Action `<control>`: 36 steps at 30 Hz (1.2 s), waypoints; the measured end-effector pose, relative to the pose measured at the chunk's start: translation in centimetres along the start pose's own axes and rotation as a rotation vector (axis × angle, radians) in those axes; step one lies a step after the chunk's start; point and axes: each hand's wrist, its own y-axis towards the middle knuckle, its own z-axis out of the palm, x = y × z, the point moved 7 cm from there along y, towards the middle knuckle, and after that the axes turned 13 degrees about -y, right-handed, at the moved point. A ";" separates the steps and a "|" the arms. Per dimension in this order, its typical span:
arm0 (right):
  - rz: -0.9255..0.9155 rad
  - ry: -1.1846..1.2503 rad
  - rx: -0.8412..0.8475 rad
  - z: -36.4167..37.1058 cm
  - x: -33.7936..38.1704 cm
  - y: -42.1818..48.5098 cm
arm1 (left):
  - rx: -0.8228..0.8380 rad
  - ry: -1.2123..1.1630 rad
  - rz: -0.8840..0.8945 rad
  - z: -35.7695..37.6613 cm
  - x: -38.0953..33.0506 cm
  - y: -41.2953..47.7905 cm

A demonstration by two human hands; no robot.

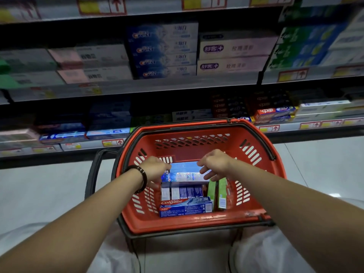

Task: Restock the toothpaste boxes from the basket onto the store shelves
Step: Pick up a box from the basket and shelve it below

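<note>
Left hand [155, 167] curled at left end of blue toothpaste box [185, 175], topmost in red basket [197, 225]; contact not discernible. Right hand [214, 164] loose, fingers spread, empty, just above right end. Judged light, stiff cardboard, glossy, crushable: take by both short ends, gentle squeeze

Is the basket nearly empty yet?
Not nearly. The store shelves already hold many boxes. The left hand and right hand reach for the shiny blue toothpaste box in the red plastic basket; neither plainly holds it. The red-and-blue Colgate box, a dark blue box and green boxes wait inside.
</note>
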 end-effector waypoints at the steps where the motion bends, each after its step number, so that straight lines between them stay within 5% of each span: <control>1: 0.025 -0.016 0.003 -0.1 -0.4 0.4 | -0.003 0.007 -0.019 0.1 0.5 0.5; 12: 0.270 0.018 0.056 4.8 -7.2 3.2 | 0.022 -0.088 -0.361 3.3 9.5 3.8; 36: 0.393 0.164 0.198 7.6 -9.6 3.3 | 0.041 -0.302 -0.487 4.7 13.2 6.3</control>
